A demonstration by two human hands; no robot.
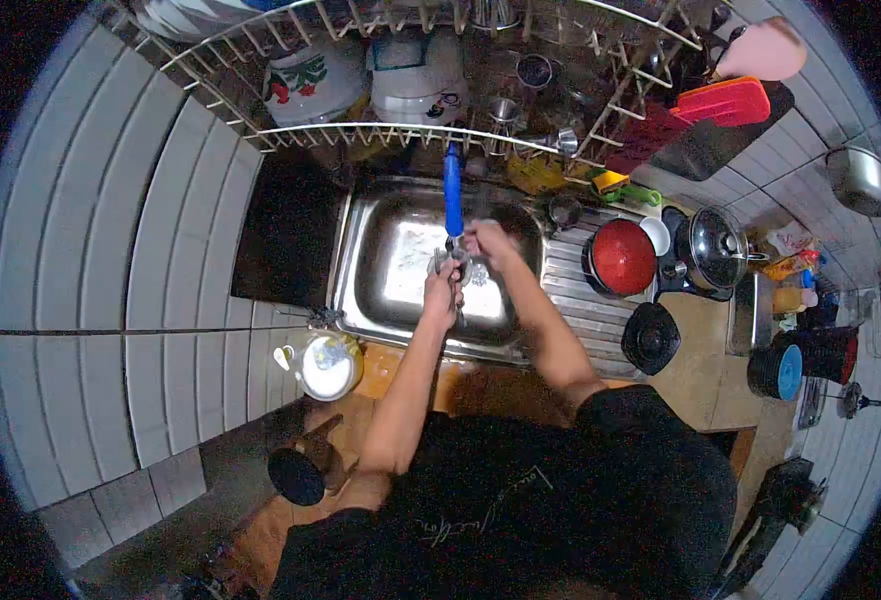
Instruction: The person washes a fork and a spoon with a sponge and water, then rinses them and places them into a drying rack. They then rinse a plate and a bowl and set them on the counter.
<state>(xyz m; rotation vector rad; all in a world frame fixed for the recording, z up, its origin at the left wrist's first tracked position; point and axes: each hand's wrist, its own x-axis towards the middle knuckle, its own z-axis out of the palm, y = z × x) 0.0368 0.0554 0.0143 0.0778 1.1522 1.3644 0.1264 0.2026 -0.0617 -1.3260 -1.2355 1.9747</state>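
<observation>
My left hand [443, 292] is closed around several thin metal pieces that look like cutlery [438, 262], held over the sink [370, 260]. Just above them hangs the lower end of a blue tap hose [452, 195]. To the right of the hose, my right hand [490, 243] is curled and smeared by motion. Whether it grips anything does not show. Bright water or glare covers the sink's bottom.
A wire dish rack [360, 132] with bowls and cups spans above the sink. On the right stand a red bowl [622, 257], a glass-lidded pot [715, 247] and a black lid-like item [650, 337]. A white tub [327, 368] stands at the sink's front left.
</observation>
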